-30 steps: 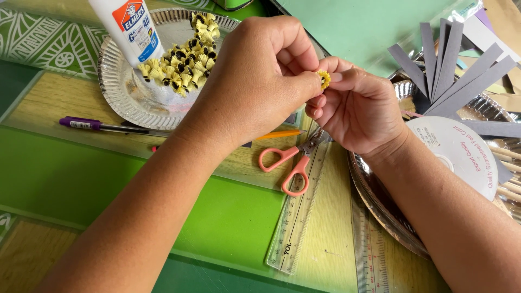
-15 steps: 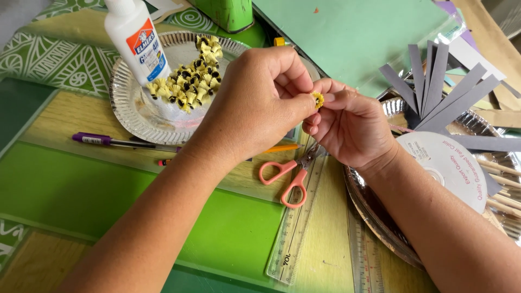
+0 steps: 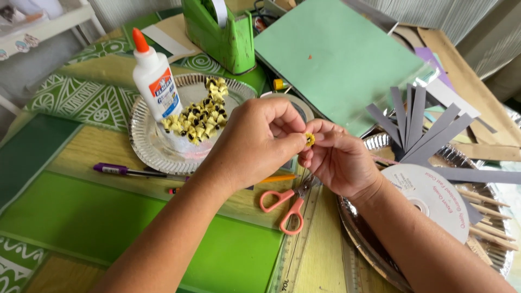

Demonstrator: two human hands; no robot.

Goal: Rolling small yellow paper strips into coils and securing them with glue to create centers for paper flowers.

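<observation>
Left hand: I am seeing the left hand (image 3: 255,144) curling its fingers narrow, and thumb and forefinger are pinching the small rolled yellow paper piece with a dark centre (image 3: 310,139).
Right hand: the right hand (image 3: 339,160) is meeting the left one, its fingertips (image 3: 317,135) are closing on the same yellow piece from the other side.
Yellow piece: it is sitting between the fingertips of both hands, held up above the table, touching nothing else.
Below the fingers: the small scissors with salmon-pink plastic handles (image 3: 285,203) are lying just under the hands, partly on a clear plastic ruler (image 3: 293,255).
Beyond the left fingers: a silver foil plate (image 3: 144,138) is holding a heap of many similar yellow rolled paper pieces (image 3: 201,116) and a white glue bottle with an orange cap (image 3: 154,76), standing upright.
Beside the left wrist: a purple pen (image 3: 127,171) is lying on the green mat.
Beyond the right fingers: a sheet of light green paper (image 3: 336,57) and grey paper strips (image 3: 429,133) are lying there.
Near the right forearm: a white disc (image 3: 429,198) is resting on another foil tray.
</observation>
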